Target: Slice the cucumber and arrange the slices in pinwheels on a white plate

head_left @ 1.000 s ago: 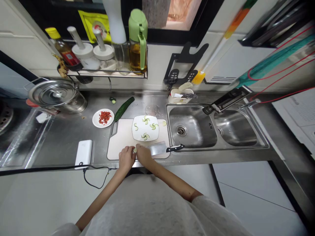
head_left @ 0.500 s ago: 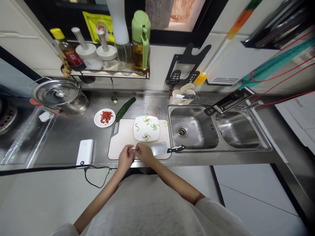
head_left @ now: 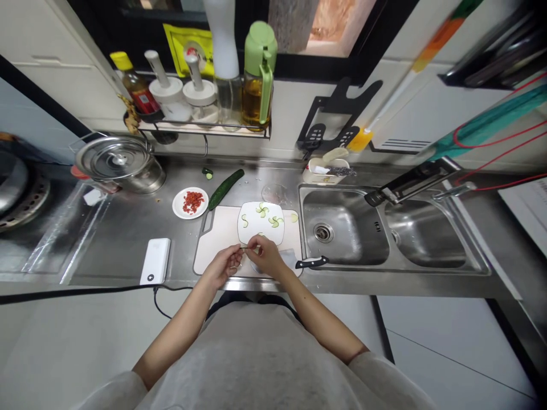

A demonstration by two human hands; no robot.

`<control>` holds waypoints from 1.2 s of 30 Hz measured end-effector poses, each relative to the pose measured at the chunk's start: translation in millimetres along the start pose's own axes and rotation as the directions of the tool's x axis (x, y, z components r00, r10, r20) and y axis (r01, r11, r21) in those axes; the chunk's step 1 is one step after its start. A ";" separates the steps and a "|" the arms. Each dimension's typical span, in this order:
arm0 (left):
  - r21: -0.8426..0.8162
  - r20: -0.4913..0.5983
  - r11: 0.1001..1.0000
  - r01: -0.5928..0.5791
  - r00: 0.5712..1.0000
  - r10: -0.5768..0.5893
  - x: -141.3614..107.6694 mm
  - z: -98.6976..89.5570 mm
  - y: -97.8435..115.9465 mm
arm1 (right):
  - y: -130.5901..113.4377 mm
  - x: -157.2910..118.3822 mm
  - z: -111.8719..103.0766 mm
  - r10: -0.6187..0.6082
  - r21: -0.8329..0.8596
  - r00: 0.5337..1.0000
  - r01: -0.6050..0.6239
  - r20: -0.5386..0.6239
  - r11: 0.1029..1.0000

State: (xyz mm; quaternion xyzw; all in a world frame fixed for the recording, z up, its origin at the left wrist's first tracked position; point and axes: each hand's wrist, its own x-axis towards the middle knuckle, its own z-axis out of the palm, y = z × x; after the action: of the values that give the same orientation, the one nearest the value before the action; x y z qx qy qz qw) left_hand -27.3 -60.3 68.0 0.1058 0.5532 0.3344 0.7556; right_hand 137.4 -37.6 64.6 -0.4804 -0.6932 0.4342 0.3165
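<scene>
My left hand (head_left: 226, 265) and my right hand (head_left: 268, 257) meet at the near edge of a white square plate (head_left: 252, 234). Between their fingertips is a small, thin cucumber slice (head_left: 244, 246), pinched from both sides. On the plate lie cucumber slices (head_left: 276, 221) in pinwheel shapes, plus a curved pair at its left; my right hand partly covers the nearest group. The plate rests on a pale cutting board (head_left: 220, 228). A kitchen knife (head_left: 313, 262) lies on the board's right side, its blade partly hidden under my right hand.
A whole cucumber (head_left: 226, 188) and a small plate of red berries (head_left: 176, 206) lie behind the board. At left are a white power bank (head_left: 155, 259) and a lidded steel pot (head_left: 145, 173). A double sink (head_left: 342, 250) is at right; a bottle rack (head_left: 205, 130) hangs above.
Both hands have moved forward, up to the plate's near edge, with the slice between them. My left fingers have spread somewhat. The whole view has shifted slightly.
</scene>
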 end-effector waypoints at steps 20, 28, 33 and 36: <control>-0.037 -0.030 0.973 -0.228 0.973 0.227 -6.7 5.0 9.4 | -4.6 0.3 2.3 0.075 0.158 0.996 -0.083 0.056 0.984; 0.010 -0.058 0.940 -0.341 0.938 0.341 4.3 6.7 6.1 | 7.8 2.3 8.1 0.211 0.313 0.975 -0.220 0.063 0.924; 0.109 -0.057 0.899 -0.424 0.900 0.431 30.2 5.2 4.7 | 23.2 20.4 4.4 0.282 0.331 0.955 -0.295 0.089 0.896; 0.179 -0.080 0.852 -0.492 0.856 0.511 51.5 5.9 7.8 | 35.9 41.5 0.8 0.271 0.274 0.960 -0.281 0.076 0.920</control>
State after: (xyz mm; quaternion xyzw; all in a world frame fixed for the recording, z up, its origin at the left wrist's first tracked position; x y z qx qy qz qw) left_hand -16.5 -21.1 34.8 0.2827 0.5765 0.4827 0.5956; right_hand 136.8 7.0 32.7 -0.5151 -0.5554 0.5775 0.3046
